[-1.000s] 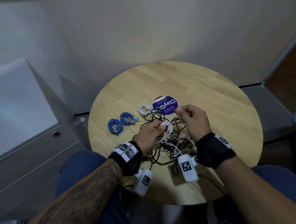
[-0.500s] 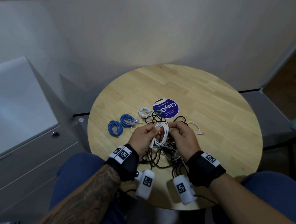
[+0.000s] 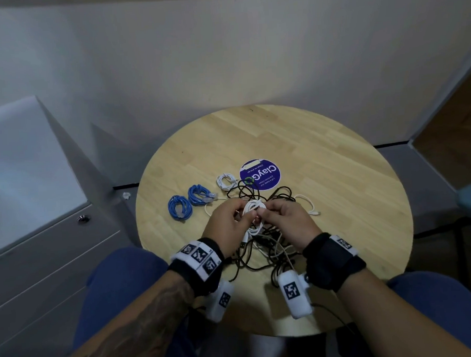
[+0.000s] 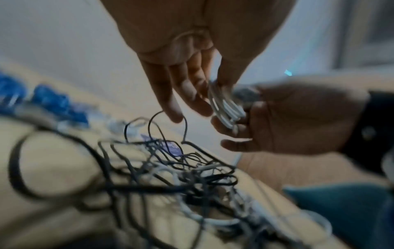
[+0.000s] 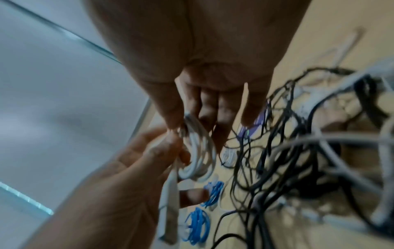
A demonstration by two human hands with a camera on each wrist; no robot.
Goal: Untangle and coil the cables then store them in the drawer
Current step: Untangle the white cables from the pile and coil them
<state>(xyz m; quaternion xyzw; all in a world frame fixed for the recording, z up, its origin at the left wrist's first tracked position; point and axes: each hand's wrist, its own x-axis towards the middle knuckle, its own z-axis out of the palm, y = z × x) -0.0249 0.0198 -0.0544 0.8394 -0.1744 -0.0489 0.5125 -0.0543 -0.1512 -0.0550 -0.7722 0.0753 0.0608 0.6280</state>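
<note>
Head view: left hand (image 3: 228,222) and right hand (image 3: 287,216) both pinch the half-wound white cable (image 3: 253,208) above the tabletop (image 3: 323,157). Its tail (trailing into the black tangle (image 3: 262,248)) could snag, loosening the loops.

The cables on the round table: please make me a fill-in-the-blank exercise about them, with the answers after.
1. Both hands hold a coil of ___ cable.
2. The two coils lying at the table's left are ___.
3. The loose tangle under the hands is mostly ___ cable.

Answers: white; blue; black
</note>
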